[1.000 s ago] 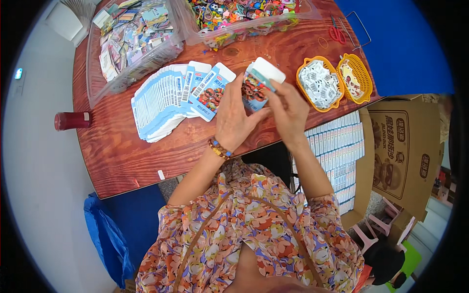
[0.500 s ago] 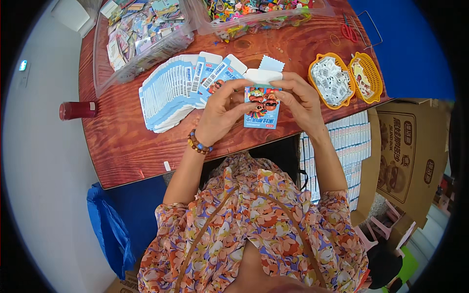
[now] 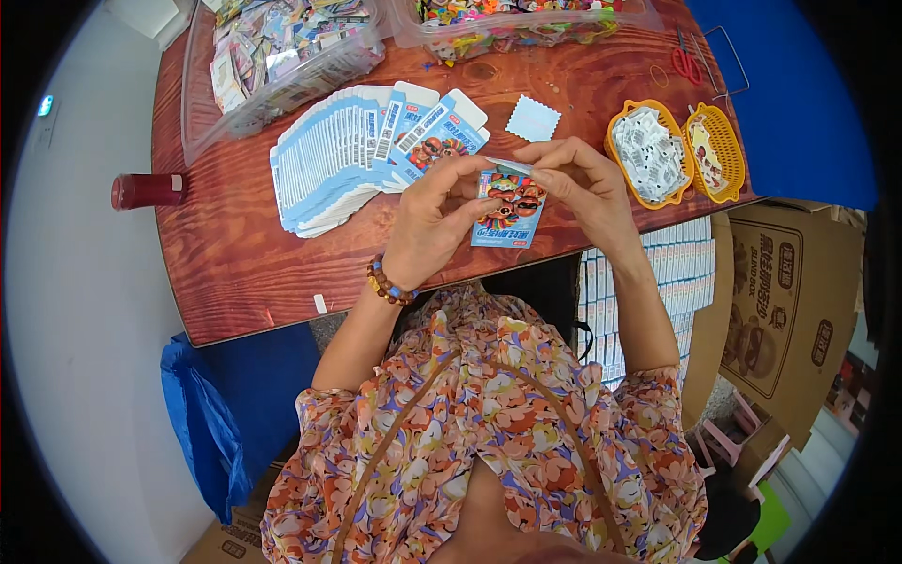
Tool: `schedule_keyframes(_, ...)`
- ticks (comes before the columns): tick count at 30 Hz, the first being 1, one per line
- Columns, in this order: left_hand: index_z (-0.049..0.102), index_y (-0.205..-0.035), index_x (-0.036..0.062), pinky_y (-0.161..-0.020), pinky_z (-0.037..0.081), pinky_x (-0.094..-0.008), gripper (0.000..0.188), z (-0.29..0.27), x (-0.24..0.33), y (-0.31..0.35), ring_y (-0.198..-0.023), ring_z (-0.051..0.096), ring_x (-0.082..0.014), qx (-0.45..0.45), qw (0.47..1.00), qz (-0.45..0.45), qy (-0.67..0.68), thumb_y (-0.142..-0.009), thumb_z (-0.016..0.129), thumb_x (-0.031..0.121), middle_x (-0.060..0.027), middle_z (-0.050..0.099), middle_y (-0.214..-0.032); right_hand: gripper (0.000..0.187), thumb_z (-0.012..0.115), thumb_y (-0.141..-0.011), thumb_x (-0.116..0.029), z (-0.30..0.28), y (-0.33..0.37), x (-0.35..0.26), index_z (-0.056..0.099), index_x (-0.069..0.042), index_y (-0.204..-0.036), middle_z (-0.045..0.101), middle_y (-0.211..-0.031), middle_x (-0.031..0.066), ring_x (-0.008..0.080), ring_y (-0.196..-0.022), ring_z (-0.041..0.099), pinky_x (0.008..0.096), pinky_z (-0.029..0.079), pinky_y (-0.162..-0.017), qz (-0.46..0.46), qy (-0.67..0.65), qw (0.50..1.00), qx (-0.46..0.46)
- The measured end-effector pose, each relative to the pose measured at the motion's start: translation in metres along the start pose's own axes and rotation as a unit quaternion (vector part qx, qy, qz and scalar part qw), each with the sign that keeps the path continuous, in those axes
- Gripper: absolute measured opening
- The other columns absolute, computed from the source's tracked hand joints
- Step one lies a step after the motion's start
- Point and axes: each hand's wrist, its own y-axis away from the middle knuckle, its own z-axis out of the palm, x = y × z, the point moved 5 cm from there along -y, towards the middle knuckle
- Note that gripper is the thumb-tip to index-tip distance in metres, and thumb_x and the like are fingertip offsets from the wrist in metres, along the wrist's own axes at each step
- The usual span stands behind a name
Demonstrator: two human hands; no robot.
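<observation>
A small blue cardboard box point(image 3: 508, 221) with cartoon figures is held between both hands above the table's near edge. My left hand point(image 3: 434, 218), with a beaded bracelet at the wrist, grips its left side, thumb on the front. My right hand point(image 3: 584, 188) pinches the flap at the box's top right corner, and the flap is folded over. Left of the hands lies a fanned stack of flat blue-and-white boxes point(image 3: 329, 160); two more flat boxes point(image 3: 442, 136) rest at its right end. A pale card with a zigzag edge point(image 3: 534, 119) lies just beyond my right hand.
Two clear plastic bins, one of small packets point(image 3: 282, 56), one of colourful trinkets point(image 3: 517, 33), stand at the back. Yellow baskets point(image 3: 691, 179) hold white sachets and cut pieces. Red scissors point(image 3: 686, 64) lie behind them. A dark red cylinder point(image 3: 148, 191) is left; a carton point(image 3: 700, 362) of boxes stands below right.
The box's top flap, upright before, is now folded down under my fingers. My view has shifted slightly, and the zigzag card shows more fully.
</observation>
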Motion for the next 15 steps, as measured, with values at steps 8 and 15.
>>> schedule_keyframes(8,0.055,-0.122,0.0037,-0.073,0.055,-0.0263,0.042,0.002,0.000,0.004,-0.087,0.069,-0.0134,-0.025,0.999,-0.017,-0.035,-0.085,0.074,0.001,-0.0081,0.067,-0.099,0.021,0.063,-0.094,-0.003,-0.010,-0.004,-0.007,0.071,0.000,-0.114,0.071,-0.102,0.0050,0.0106,-0.094,0.065,0.0257,0.053,-0.081,0.062,0.055,0.995,-0.058)
schedule_keyframes(15,0.049,-0.124,0.0047,-0.070,0.054,-0.0267,0.048,0.003,-0.003,0.001,-0.083,0.069,-0.0136,-0.015,0.999,-0.002,-0.042,-0.083,0.075,0.000,-0.0080,0.065,-0.096,0.021,0.066,-0.091,-0.001,-0.006,-0.004,-0.012,0.072,0.001,-0.111,0.073,-0.103,0.0072,0.0125,-0.094,0.067,0.0259,0.053,-0.082,0.056,0.129,0.988,-0.061)
